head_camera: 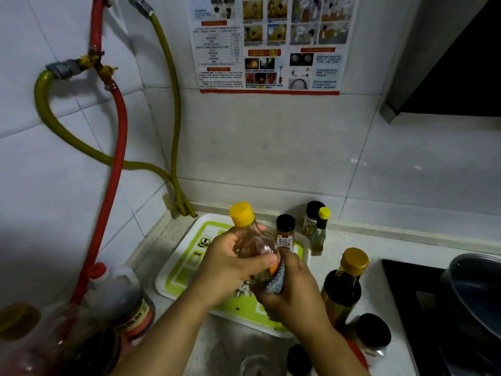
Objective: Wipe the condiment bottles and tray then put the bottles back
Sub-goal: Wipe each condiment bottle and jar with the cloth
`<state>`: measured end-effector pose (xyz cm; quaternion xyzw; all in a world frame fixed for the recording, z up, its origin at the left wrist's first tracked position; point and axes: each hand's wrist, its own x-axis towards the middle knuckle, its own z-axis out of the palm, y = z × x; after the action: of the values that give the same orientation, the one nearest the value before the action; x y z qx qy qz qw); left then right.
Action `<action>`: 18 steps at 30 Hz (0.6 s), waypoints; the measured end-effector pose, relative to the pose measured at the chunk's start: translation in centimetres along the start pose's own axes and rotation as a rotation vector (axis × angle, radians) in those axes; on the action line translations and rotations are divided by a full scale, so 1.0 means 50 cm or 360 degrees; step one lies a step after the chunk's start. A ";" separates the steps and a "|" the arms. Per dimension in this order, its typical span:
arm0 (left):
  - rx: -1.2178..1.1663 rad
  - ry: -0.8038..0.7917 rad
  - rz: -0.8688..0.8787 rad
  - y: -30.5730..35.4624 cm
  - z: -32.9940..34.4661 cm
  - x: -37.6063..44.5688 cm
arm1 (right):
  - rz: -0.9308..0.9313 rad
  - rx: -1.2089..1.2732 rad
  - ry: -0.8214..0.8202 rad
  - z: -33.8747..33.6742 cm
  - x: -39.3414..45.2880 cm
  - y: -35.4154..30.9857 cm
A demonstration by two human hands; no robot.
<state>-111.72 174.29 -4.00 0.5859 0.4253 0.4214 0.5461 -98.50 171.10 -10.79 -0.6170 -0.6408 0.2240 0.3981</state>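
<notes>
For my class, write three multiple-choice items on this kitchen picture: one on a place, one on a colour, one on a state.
1. Where is the green-and-white tray?
A. on the counter by the wall corner
B. on the stove
C. on the floor

2. What colour is the held clear bottle's cap?
A. black
B. yellow
C. red

3. What is the right hand doing?
A. hanging free
B. pressing a patterned cloth on the bottle
C. lifting the tray

Key: 1 A, it lies under the hoses; 2 B, cap shows yellow; 3 B, while the left hand grips the bottle.
</notes>
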 end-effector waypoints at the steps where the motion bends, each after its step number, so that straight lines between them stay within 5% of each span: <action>1: -0.0038 0.0175 -0.0039 -0.006 0.013 -0.003 | -0.0003 -0.0179 0.0075 0.006 -0.001 -0.003; 5: -0.0266 0.0474 -0.0165 -0.015 0.040 -0.017 | 0.0001 -0.0451 0.0137 0.025 -0.004 -0.008; 12: 0.0174 -0.0463 -0.0253 0.002 -0.051 0.008 | 0.0025 0.0407 -0.0107 -0.012 -0.005 0.002; 18: 0.0367 -0.0313 -0.0006 -0.011 -0.041 0.006 | -0.0037 0.0607 -0.0156 -0.009 -0.002 -0.014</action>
<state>-113.60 175.18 -4.43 0.6824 0.4164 0.3092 0.5152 -98.59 170.80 -10.03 -0.5113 -0.6124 0.3667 0.4786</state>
